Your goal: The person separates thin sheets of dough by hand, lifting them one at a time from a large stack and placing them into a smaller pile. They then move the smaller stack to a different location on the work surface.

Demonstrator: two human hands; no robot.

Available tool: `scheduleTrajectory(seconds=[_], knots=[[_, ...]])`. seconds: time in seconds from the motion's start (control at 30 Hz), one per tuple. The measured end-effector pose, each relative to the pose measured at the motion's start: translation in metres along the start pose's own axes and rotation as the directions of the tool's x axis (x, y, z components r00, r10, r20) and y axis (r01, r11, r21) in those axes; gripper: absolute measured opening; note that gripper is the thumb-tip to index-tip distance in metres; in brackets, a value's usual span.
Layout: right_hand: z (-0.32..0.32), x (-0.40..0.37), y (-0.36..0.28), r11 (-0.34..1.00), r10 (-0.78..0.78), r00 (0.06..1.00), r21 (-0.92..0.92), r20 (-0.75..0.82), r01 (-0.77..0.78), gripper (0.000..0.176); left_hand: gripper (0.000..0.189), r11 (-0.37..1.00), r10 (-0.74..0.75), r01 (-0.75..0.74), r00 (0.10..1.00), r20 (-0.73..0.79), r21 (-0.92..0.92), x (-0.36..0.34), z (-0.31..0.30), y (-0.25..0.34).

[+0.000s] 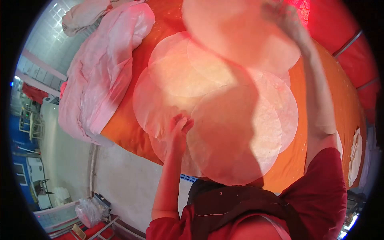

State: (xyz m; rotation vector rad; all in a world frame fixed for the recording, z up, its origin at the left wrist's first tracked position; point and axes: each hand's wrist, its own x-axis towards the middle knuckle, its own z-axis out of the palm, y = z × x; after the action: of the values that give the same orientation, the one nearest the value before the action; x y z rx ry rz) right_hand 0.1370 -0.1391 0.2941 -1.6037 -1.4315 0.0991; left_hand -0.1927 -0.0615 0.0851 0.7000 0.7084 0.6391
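Note:
Several large, thin, pale round flatbread sheets [234,136] lie overlapping in a ring on an orange cloth [296,164]. My left hand [180,124] is over the left side of the ring, its fingers loosely bent and apart, holding nothing. At the top of the view, my right hand [282,18] is stretched far forward and smeared by motion. It appears to grip the far edge of another round sheet [240,36], which is lifted over the far part of the ring. The exact finger grip is blurred.
A bunched pale pink cloth [104,72] lies along the left edge of the orange-covered surface. A cream-coloured piece [355,158] sits at the right. Below left are the floor [124,172], a plastic bag [90,212] and a metal frame [110,230].

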Motion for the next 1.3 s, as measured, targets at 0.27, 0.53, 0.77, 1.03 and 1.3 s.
scheduleTrajectory(seconds=[0.27, 0.53, 0.77, 1.03, 1.3], knots=[[0.062, 0.007, 0.024, 0.389, -0.043, 0.997, -0.917, 0.070, 0.082, 0.022, 0.016, 0.995, 0.100, -0.098, 0.986, 0.131, -0.020, 0.127, 0.050, -0.017], [0.140, -0.059, 0.181, 0.972, 0.130, 0.969, -0.220, 0.210, -0.083, 0.030, 0.011, 0.995, -0.055, 0.060, 0.995, -0.078, 0.075, 0.188, 0.076, -0.016], [0.050, 0.042, 0.177, 0.980, 0.130, 0.988, -0.161, 0.080, -0.116, 0.021, 0.008, 0.980, -0.070, 0.085, 0.994, -0.090, 0.180, 0.208, 0.079, -0.006], [0.022, 0.054, 0.062, -0.073, -0.035, 0.991, -0.989, 0.131, 0.129, 0.008, 0.017, 0.818, -0.216, 0.258, 0.966, -0.142, 0.514, 0.204, 0.097, 0.001], [0.100, -0.001, 0.136, 0.637, 0.248, 0.852, -0.740, 0.461, 0.215, 0.024, 0.029, 0.801, 0.268, -0.140, 0.953, -0.140, 0.583, 0.193, 0.099, -0.031]])
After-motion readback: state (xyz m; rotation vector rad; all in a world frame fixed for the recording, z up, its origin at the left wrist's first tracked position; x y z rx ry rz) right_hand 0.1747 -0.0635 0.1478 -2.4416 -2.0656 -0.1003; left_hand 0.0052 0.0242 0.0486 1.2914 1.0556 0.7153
